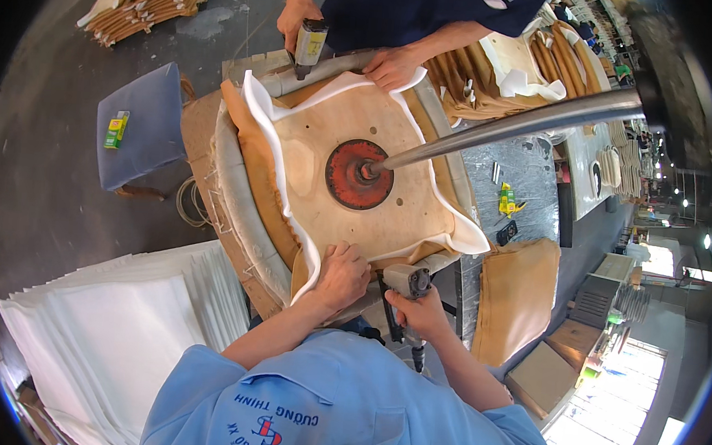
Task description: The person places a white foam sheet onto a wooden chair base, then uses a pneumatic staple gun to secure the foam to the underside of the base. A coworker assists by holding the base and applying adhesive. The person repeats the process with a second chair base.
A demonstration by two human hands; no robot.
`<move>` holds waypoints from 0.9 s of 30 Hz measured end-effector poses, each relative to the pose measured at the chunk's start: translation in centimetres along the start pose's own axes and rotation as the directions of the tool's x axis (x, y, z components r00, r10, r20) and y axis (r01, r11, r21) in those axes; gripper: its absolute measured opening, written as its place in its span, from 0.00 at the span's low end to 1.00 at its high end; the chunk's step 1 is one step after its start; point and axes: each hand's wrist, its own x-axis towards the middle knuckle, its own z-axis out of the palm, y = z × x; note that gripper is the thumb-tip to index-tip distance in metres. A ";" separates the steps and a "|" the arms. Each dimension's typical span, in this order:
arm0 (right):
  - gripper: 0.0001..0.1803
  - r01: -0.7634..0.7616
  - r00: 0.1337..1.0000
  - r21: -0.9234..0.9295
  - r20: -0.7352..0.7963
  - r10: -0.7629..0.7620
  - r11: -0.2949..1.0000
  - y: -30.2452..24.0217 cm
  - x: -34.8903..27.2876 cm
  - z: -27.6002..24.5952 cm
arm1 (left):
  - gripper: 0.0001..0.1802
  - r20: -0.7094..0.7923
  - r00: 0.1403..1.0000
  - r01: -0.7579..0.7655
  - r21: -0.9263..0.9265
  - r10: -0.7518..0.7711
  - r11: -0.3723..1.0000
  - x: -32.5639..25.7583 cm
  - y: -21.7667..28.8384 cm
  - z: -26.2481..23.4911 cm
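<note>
A square plywood seat panel point(413, 162) lies over white foam point(272, 148) and a brown cover point(250, 151) on a round padded stand point(227, 178). Its middle is under a red press disc point(343, 191) on a slanting metal rod point(513, 124). My left hand point(341, 277) has curled fingers at the panel's near edge, closed on the brown cover; the fingertips are partly hidden. Just right of it, my right hand point(422, 310) grips a staple gun point(406, 281) beside the near edge, its nose out of sight.
Opposite, a person's hand point(297, 25) holds another staple gun point(309, 48); their other hand point(394, 66) presses the far edge. A blue-seated stool point(143, 132) stands left, white sheets point(123, 306) lower left. Brown covers point(517, 298) and a wrapped table point(530, 168) are at right.
</note>
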 end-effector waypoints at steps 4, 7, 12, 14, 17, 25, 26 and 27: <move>0.11 -0.035 0.999 -0.106 -0.006 0.034 0.994 -0.8 0.7 0.9 | 0.07 0.036 0.999 0.021 0.025 -0.021 0.999 0.0 0.0 -0.3; 0.17 -0.074 0.997 -0.159 -0.046 0.068 0.984 -1.1 1.2 1.3 | 0.07 0.057 0.998 0.032 0.029 -0.033 0.999 0.0 0.0 -0.4; 0.22 0.084 0.981 -0.341 -0.138 -0.139 0.936 -0.8 2.0 2.1 | 0.06 0.094 0.993 0.067 0.040 -0.070 0.997 0.2 0.6 -0.2; 0.23 0.151 0.965 -0.381 -0.142 -0.219 0.912 -0.6 1.9 2.2 | 0.05 0.150 0.985 0.074 0.080 -0.086 0.994 0.6 0.7 -0.4; 0.24 -0.088 0.989 -0.233 -0.134 0.058 0.968 -2.7 0.9 1.4 | 0.11 0.308 0.939 0.093 0.198 -0.152 0.976 1.3 1.3 -2.1; 0.13 0.150 0.956 0.300 -0.288 -0.061 0.942 2.8 -1.4 -5.5 | 0.27 0.287 0.952 -0.109 -0.005 0.105 0.994 8.0 3.2 2.9; 0.12 0.178 0.950 0.310 -0.301 -0.081 0.934 2.6 -0.9 -6.3 | 0.28 0.302 0.939 -0.173 0.006 0.163 0.985 8.6 3.0 4.1; 0.12 0.184 0.953 0.278 -0.285 -0.102 0.943 2.9 -0.5 -7.1 | 0.28 0.278 0.944 -0.198 0.043 0.179 0.979 8.8 3.1 5.0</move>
